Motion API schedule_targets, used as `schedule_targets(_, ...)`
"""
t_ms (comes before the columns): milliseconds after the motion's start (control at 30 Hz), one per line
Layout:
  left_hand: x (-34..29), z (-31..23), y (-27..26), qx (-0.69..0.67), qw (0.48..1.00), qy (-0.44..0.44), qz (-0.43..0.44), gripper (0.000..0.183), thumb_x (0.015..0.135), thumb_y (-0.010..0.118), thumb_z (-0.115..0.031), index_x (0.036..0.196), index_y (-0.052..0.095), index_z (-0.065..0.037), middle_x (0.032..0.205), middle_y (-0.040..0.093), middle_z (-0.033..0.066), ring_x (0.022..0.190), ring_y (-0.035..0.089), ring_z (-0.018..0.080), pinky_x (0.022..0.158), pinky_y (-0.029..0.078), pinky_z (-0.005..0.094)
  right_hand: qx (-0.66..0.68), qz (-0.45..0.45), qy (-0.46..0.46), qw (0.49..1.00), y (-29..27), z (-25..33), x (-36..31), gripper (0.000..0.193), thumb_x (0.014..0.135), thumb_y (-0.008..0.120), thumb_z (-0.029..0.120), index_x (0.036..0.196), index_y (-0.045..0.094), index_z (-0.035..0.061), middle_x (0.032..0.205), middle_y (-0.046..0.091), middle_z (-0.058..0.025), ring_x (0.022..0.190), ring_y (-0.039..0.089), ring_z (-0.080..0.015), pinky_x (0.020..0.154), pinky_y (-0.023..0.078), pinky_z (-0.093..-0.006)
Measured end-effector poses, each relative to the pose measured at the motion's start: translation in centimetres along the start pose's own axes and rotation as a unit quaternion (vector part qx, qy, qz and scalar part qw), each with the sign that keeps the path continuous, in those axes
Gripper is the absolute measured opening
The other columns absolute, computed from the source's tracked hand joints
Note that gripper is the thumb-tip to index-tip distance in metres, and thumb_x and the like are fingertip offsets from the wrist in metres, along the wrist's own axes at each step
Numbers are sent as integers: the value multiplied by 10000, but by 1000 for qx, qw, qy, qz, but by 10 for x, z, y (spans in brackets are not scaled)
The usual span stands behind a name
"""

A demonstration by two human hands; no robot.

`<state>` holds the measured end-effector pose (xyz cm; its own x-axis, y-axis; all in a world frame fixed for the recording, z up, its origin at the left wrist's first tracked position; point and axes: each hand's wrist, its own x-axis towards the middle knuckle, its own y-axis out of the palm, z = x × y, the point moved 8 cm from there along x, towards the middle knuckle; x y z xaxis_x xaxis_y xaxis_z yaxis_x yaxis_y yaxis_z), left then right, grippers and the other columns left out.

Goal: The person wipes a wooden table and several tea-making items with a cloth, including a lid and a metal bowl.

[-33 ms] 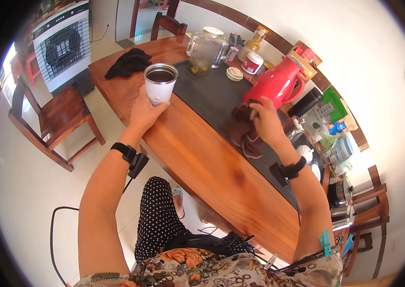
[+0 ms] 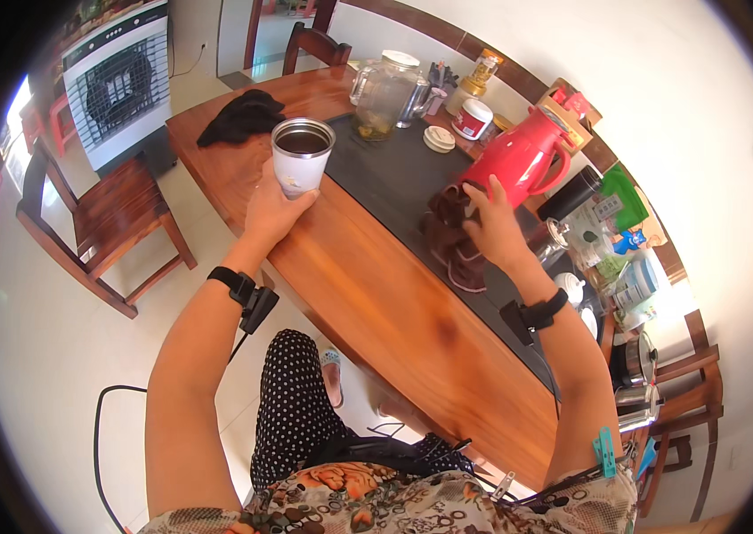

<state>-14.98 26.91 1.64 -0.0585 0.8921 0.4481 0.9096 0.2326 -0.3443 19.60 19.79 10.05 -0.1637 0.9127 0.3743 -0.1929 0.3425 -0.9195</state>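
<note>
My left hand [image 2: 277, 209] is closed around a white tumbler [image 2: 300, 174] with a steel rim. Dark liquid shows inside the tumbler, which is upright near the table's left edge. Over the dark strip of the table, my right hand [image 2: 495, 230] reaches to a crumpled brown cloth [image 2: 464, 254]. Its fingers and thumb are apart, with the cloth against or just beneath them; firm contact is hard to make out. Right behind that hand stands a red jug [image 2: 523, 156] with a loop handle.
On the wooden table [image 2: 412, 294] stand a clear glass pitcher [image 2: 381, 107], a white lid [image 2: 439, 139] and a white-and-red tub [image 2: 473, 118]. A black cloth [image 2: 241, 117] lies at the far left. Packages and pots crowd the wall side. A wooden chair [image 2: 118, 214] stands left.
The fingers of my right hand look slightly more spread, and the brown cloth has shifted a little. My left hand still holds the tumbler.
</note>
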Motion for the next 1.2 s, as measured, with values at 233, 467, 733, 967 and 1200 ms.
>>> schedule_targets(233, -1, 1, 2, 5, 1000, -1, -3, 775, 729, 790, -313, 1347, 404, -48, 1180, 641, 216, 1108, 617, 382, 927, 479, 449, -67, 207, 87, 972, 142, -46, 43, 669, 938, 573, 310, 1504, 297, 88, 1511, 244, -319, 1394, 311, -454, 1083, 365, -554)
schedule_targets(467, 2, -4, 11, 14, 1000, -9, 4, 774, 722, 797, -318, 1336, 410, -49, 1152, 651, 211, 1074, 630, 387, 895, 490, 464, 18, 194, -20, 981, 193, 12, 148, 545, 923, 576, 247, 1433, 404, 160, 1483, 346, -203, 1362, 351, -423, 1065, 375, -564)
schedule_targets(733, 0, 1, 0, -2, 1000, 17, 4, 767, 730, 800, -313, 1329, 409, -34, 1146, 649, 209, 1072, 629, 390, 888, 491, 462, 40, 246, -133, 959, 180, 69, 134, 582, 920, 579, 240, 1467, 416, 126, 1541, 327, -211, 1372, 396, -372, 1086, 395, -441)
schedule_targets(967, 3, -5, 6, -7, 1000, 15, 10, 785, 727, 806, -297, 1344, 398, -34, 1171, 634, 210, 1097, 610, 393, 910, 480, 458, -155, 242, 71, 955, 149, -44, 128, 385, 932, 575, 302, 1226, 616, 56, 1264, 621, -176, 1154, 595, -350, 939, 476, -478)
schedule_targets(1200, 0, 1, -1, 32, 999, 19, 2, 795, 729, 809, -285, 1351, 383, -34, 1172, 634, 209, 1098, 610, 389, 914, 479, 459, -205, 253, 172, 930, 164, -83, 168, 396, 942, 519, 302, 1216, 625, 36, 1193, 652, -221, 1202, 569, -413, 971, 481, -473)
